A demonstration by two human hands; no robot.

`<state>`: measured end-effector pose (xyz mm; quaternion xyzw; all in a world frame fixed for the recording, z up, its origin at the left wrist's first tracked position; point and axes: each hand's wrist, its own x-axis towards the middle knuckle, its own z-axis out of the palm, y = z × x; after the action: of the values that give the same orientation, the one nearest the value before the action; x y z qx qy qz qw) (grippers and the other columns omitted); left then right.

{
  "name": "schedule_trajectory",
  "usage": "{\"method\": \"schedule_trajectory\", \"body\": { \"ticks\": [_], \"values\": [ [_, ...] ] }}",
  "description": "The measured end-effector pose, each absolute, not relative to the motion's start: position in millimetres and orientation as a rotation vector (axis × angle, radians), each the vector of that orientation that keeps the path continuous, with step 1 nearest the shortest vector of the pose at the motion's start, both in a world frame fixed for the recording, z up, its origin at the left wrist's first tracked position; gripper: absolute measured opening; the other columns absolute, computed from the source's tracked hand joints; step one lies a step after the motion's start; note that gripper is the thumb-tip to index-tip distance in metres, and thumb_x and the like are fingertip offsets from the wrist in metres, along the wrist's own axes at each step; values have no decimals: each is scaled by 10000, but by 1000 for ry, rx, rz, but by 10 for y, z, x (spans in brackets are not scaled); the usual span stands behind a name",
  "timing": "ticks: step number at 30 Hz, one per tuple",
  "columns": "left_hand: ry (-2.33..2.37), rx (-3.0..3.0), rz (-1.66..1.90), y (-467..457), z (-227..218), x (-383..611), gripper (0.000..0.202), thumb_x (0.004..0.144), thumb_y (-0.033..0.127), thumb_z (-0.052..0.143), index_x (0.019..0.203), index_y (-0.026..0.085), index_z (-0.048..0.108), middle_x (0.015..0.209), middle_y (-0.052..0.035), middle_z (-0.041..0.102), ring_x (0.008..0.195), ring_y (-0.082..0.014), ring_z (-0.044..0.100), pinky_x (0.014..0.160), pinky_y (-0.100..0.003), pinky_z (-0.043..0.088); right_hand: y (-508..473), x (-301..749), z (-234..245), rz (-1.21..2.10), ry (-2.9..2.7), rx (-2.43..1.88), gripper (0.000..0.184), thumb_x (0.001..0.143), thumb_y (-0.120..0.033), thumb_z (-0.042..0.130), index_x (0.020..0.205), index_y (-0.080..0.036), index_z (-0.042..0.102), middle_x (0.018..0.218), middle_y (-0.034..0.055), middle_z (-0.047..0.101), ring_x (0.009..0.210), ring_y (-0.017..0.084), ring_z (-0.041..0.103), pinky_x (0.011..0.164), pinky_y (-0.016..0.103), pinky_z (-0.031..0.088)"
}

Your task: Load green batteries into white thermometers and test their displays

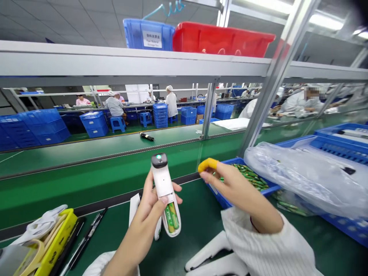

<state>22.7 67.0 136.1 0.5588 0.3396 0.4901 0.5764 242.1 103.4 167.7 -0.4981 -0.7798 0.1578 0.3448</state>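
Observation:
My left hand (149, 209) is closed around a white handheld device (163, 180) with a black top and a lit green spot. Its lower compartment is uncovered, and two green batteries (171, 217) lie side by side in it. My left thumb presses just above them. To the right, my right hand (227, 178) is apart from the device, beside a blue bin (221, 197) of green batteries (250, 176). A yellow finger cot (208, 164) covers its index finger, which bends down to the thumb; nothing shows between them. White casings (211, 249) lie below my right forearm.
At the left stand a yellow box (59, 241) with tape and pens (86, 237). Plastic bags (296, 176) cover blue crates on the right. A metal post (267, 76) and shelf (129, 63) cross ahead. A black cylindrical item (147, 137) lies beyond; people work further back.

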Motion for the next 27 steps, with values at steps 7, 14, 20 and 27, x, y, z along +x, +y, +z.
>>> {"method": "schedule_trajectory", "body": {
  "ticks": [7,14,20,27],
  "values": [
    [1320,1857,684,941,740,512,580,907,326,359,1444,126,273,1301,-202,521,1187,-323,491,981,-474,349,1787,3425,1204,524,-2053,-2084,269,805,-225,590,1046,-116,640,987,118,673,910,243,628,787,285,453],
    [1439,2007,719,1111,194,590,473,844,161,338,1301,100,444,1169,-184,552,1150,-327,489,996,-486,342,2028,3377,782,756,-2154,-2148,711,642,-271,763,1282,-160,474,1009,73,655,850,213,628,695,259,470],
    [1537,2063,785,1047,223,711,521,850,96,259,1367,76,324,1342,-223,363,1322,-367,229,1062,-594,145,2110,3310,675,830,-2193,-2181,360,835,-250,630,1167,-157,527,961,40,621,730,137,597,656,290,505],
    [1126,2020,273,631,478,944,295,795,316,570,1060,206,634,1094,-110,564,1056,-287,550,906,-386,434,2134,3331,635,846,-2078,-2238,294,906,-296,561,1155,-143,532,947,39,617,711,126,603,641,289,530]
  ]
}}
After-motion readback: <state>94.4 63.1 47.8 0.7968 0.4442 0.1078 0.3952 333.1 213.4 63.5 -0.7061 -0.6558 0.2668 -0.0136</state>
